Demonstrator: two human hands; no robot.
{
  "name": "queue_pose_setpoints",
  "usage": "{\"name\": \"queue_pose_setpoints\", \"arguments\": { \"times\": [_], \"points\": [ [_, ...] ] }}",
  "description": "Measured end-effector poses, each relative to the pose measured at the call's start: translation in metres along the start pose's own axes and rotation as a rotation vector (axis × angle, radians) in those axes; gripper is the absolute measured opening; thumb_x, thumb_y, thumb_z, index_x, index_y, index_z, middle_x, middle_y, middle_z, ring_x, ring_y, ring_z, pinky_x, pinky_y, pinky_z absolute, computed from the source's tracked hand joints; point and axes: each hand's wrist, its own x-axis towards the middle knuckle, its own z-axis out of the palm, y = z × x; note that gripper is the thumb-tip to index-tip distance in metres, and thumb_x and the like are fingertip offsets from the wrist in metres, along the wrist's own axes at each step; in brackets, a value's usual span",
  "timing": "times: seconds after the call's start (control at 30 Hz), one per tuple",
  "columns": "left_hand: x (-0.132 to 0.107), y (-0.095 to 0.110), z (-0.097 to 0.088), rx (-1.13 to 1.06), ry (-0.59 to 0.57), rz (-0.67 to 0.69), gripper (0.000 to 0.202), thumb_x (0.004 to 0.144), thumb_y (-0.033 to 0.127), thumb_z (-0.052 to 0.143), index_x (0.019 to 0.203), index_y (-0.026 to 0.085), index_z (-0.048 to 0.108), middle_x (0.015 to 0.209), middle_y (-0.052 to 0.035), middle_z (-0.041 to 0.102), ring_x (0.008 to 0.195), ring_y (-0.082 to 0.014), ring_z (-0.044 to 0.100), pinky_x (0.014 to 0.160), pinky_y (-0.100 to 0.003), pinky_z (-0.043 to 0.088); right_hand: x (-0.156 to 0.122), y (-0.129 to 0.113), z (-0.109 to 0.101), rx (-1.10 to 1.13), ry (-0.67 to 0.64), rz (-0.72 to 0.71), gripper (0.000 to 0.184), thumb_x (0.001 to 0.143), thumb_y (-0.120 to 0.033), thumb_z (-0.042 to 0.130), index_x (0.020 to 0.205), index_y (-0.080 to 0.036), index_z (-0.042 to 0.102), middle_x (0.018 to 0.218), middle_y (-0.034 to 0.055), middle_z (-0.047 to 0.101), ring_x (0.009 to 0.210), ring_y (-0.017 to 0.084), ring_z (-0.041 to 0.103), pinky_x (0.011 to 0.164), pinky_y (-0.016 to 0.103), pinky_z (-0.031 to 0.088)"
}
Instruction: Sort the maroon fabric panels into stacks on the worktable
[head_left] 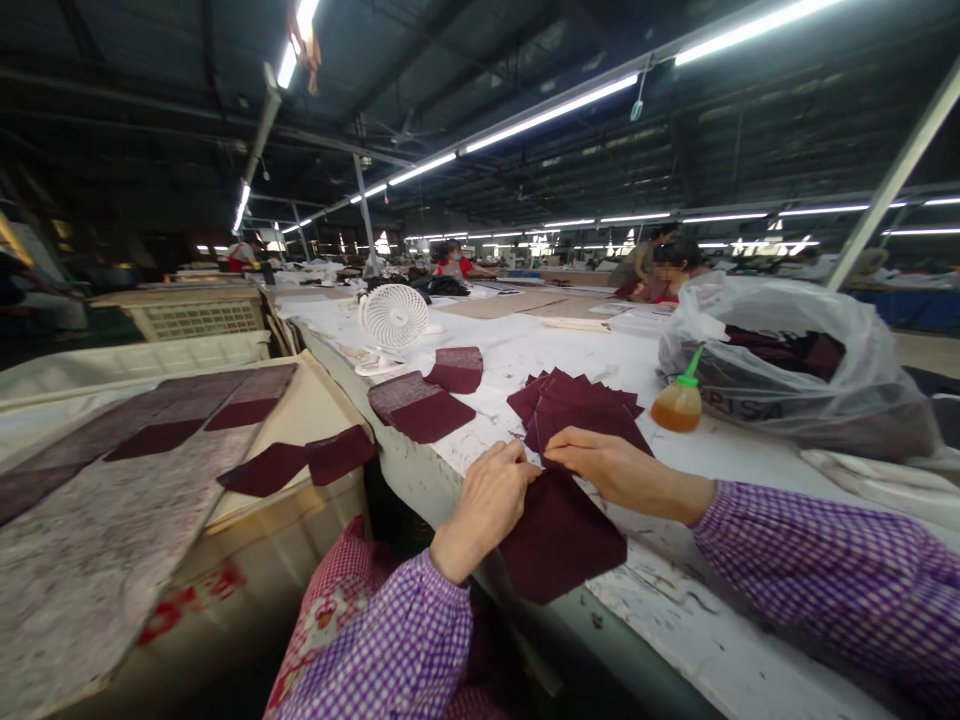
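My left hand point(491, 500) and my right hand point(611, 468) meet at the upper edge of a maroon fabric piece point(562, 540), each pinching it with closed fingers. The piece hangs partly over the edge of the white table point(660, 610). Just beyond my hands lies a fanned stack of maroon fabric pieces point(577, 400). To its left, two more pieces rest on the table, a larger fabric piece point(424, 408) and a smaller fabric piece point(456, 370), both partly dark and partly greyish.
A small white fan point(395, 318) stands on the table. At the right are an oil bottle point(676, 405) with a green nozzle and a plastic bag point(795, 400) of dark fabric. Left, a cream bin point(255, 560) carries a board with fabric pieces point(262, 470). People work farther back.
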Motion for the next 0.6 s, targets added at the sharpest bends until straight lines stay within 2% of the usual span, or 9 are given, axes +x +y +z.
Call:
{"name": "queue_pose_setpoints", "arguments": {
  "times": [0.13,0.27,0.4,0.5,0.6],
  "points": [
    [-0.009,-0.008,-0.006,-0.119,0.022,-0.005,0.026,0.089,0.014,0.044,0.091,0.022,0.069,0.085,-0.0033,0.059,0.082,-0.0171,0.052,0.07,-0.027,0.042,0.002,-0.009,0.01,0.108,-0.035,0.071,0.033,0.091,-0.012,0.032,0.104,-0.016,0.063,0.101,0.0097,0.059,0.091,0.018,0.055,0.082,0.029,0.046],
    [-0.027,-0.023,-0.015,-0.242,0.083,-0.016,0.022,0.09,0.016,0.047,0.084,0.018,0.067,0.08,-0.0034,0.059,0.08,-0.0168,0.052,0.071,-0.027,0.043,0.002,-0.01,0.008,0.115,-0.085,0.068,0.034,0.092,-0.014,0.032,0.107,-0.016,0.063,0.102,0.0098,0.059,0.091,0.019,0.055,0.081,0.03,0.045],
    [-0.038,-0.032,-0.018,-0.218,0.134,0.033,0.021,0.091,0.019,0.046,0.085,0.019,0.066,0.08,-0.0033,0.058,0.08,-0.0171,0.051,0.071,-0.029,0.042,0.003,-0.008,0.004,0.025,-0.132,0.011,0.037,0.093,-0.014,0.031,0.115,-0.019,0.06,0.103,0.0098,0.057,0.092,0.019,0.053,0.083,0.031,0.045],
    [-0.04,-0.033,-0.018,-0.191,0.152,0.058,0.022,0.092,0.022,0.045,0.087,0.019,0.065,0.081,-0.0033,0.058,0.081,-0.0171,0.051,0.071,-0.029,0.042,0.008,-0.01,0.002,-0.092,-0.203,-0.058,0.044,0.087,-0.006,0.032,0.122,-0.02,0.055,0.102,0.0107,0.055,0.094,0.02,0.051,0.084,0.033,0.044],
    [-0.043,-0.034,-0.021,-0.172,0.158,0.062,0.023,0.094,0.022,0.042,0.087,0.019,0.064,0.082,-0.0035,0.057,0.082,-0.0166,0.05,0.071,-0.029,0.042,0.017,-0.019,-0.003,-0.224,-0.301,-0.065,0.054,0.081,0.0,0.036,0.129,-0.019,0.051,0.095,0.011,0.053,0.088,0.021,0.051,0.08,0.034,0.044]
  ]
}}
